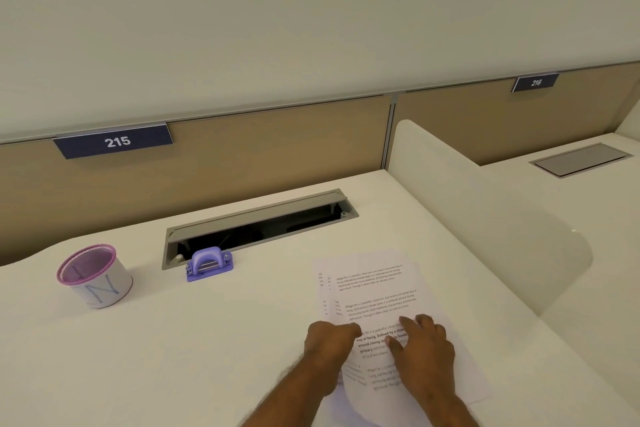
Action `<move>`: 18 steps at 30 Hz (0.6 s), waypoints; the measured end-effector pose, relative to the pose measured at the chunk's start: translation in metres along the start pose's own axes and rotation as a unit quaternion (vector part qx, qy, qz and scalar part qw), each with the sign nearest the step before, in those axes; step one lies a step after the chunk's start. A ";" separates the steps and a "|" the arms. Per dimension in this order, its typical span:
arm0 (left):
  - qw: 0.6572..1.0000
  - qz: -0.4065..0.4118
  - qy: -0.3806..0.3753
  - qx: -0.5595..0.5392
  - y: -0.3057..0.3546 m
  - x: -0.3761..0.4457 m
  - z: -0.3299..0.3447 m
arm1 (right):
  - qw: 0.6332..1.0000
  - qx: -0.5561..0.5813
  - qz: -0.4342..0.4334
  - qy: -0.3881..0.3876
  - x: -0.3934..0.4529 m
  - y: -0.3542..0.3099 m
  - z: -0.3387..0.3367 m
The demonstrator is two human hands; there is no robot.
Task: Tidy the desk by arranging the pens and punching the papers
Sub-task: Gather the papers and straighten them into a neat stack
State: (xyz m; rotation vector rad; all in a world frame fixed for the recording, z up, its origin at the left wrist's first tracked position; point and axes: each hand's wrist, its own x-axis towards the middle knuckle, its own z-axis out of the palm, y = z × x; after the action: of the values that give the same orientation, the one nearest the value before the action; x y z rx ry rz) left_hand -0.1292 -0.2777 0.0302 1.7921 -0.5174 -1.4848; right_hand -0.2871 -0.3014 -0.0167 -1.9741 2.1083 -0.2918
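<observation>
While both hands rest on the papers (374, 291), neither has lifted them: the left hand (327, 345) sits at the sheets' left edge with its fingers curled inward, seemingly pinching or nudging that edge (whether it truly grips a sheet I cannot tell), and the right hand (424, 345) lies flat and spread on top, fingers loose, pressing the printed pages down onto the desk (214, 340). The sheets are slightly fanned, with offset left margins showing near the top, so they read as a loose stack not yet squared.

Further out, the purple hole punch (209, 264) stands well apart to the upper left, just in front of the open cable hatch (256, 222), with nothing in its slot. Beyond it, near the desk's left side, is the pen holder (92, 276), a mesh cup with a pink rim; no pens lie loose on the desk, and the cup's contents are hard to make out.

My judgement is that the pen part looks settled, while the punching is still to come: the pages need aligning, carrying to the punch and pressing.
</observation>
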 end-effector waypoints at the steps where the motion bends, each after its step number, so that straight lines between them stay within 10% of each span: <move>1: 1.000 -0.007 -0.008 -0.007 0.001 -0.001 -0.001 | 1.000 0.001 0.001 0.001 0.000 0.000 0.000; 18: 0.991 0.117 0.032 0.048 -0.010 0.006 0.008 | 1.000 -0.001 0.000 0.010 -0.004 -0.002 0.002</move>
State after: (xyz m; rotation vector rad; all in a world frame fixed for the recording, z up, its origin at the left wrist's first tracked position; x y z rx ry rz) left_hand -0.1372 -0.2778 0.0189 1.7777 -0.7513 -1.2563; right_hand -0.2845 -0.2972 -0.0177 -1.9806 2.1219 -0.3104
